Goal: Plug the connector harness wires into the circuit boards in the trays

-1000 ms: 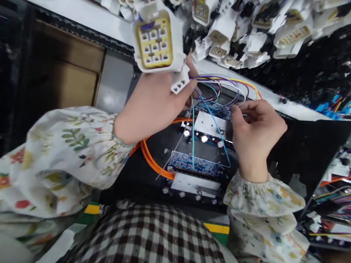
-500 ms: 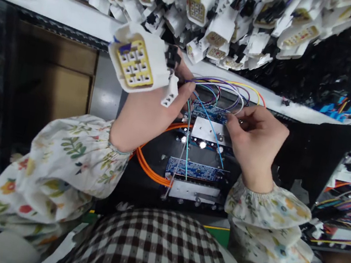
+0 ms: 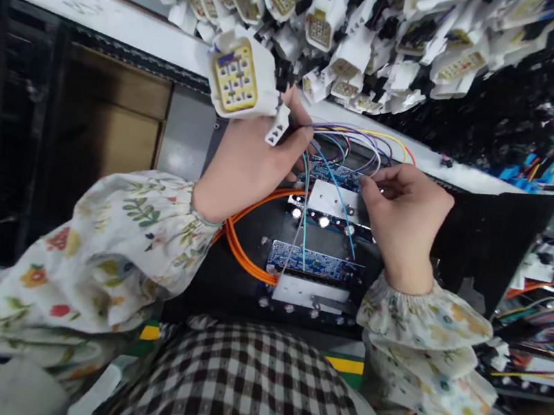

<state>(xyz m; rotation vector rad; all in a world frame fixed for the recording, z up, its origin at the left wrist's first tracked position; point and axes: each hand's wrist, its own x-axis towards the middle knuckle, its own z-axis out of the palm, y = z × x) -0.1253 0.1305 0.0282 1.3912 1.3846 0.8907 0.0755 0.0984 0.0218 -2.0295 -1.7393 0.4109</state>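
Careful work here likely wants a pinch close to the wire tip, slack left in the loops, and the dangling blue wire [image 3: 344, 208] kept clear. Left hand [image 3: 256, 155]: thumb and forefinger closed on the wire bundle [image 3: 334, 129], white connector [image 3: 239, 79] by its knuckles. Right hand [image 3: 406, 217]: pinched, apparently on the white wire [image 3: 380, 159]; tip hidden. Upper circuit board [image 3: 335, 174] lies between them.
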